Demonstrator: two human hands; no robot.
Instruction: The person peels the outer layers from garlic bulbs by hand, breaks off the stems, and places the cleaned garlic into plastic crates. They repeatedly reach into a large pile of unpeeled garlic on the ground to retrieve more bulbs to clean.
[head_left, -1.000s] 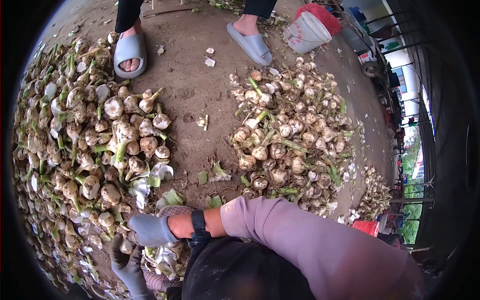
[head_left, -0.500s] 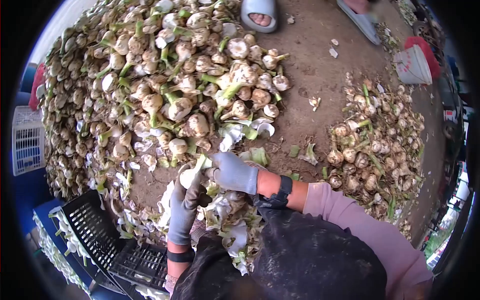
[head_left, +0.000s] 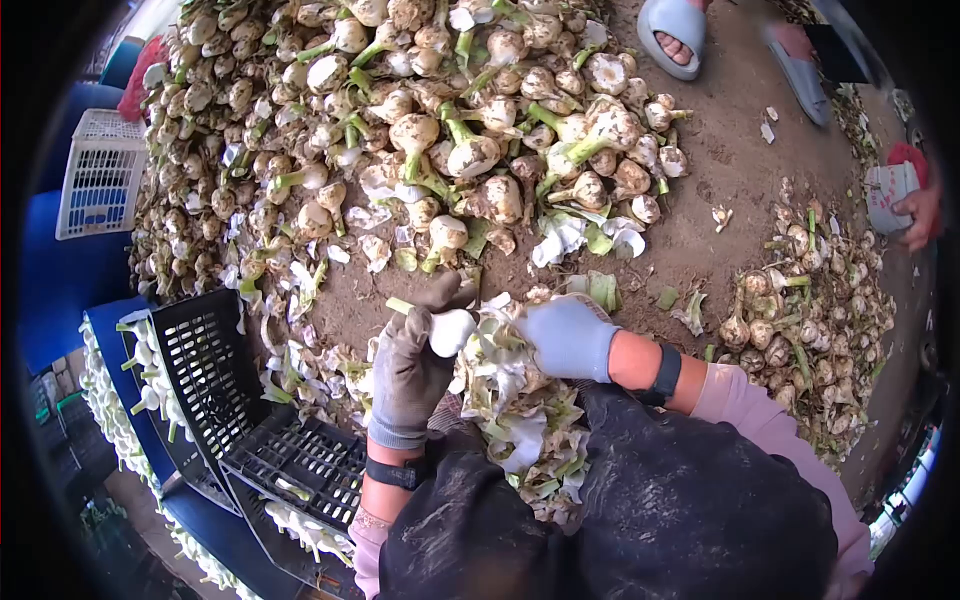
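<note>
My left hand, in a dirty grey glove, is closed around a white garlic bulb. The bulb's surface looks smooth and clean, and a short pale green stem juts out on the hand's other side. My right hand, in a blue-grey glove, is just right of the bulb, apart from it. Its back faces up, and its fingertips are hidden at the edge of the loose garlic skins. These skins are heaped between my knees, over dark cloth.
A large heap of soil-stained garlic spreads ahead; a smaller pile lies right. At lower left, a black plastic crate stands near trimmed white bulbs. Another person's slippered foot and hand, beside a bucket, show.
My right hand has come away from the bulb and moved right, over the skins. My left hand has turned the bulb, so its stem points left. The view has swung left.
</note>
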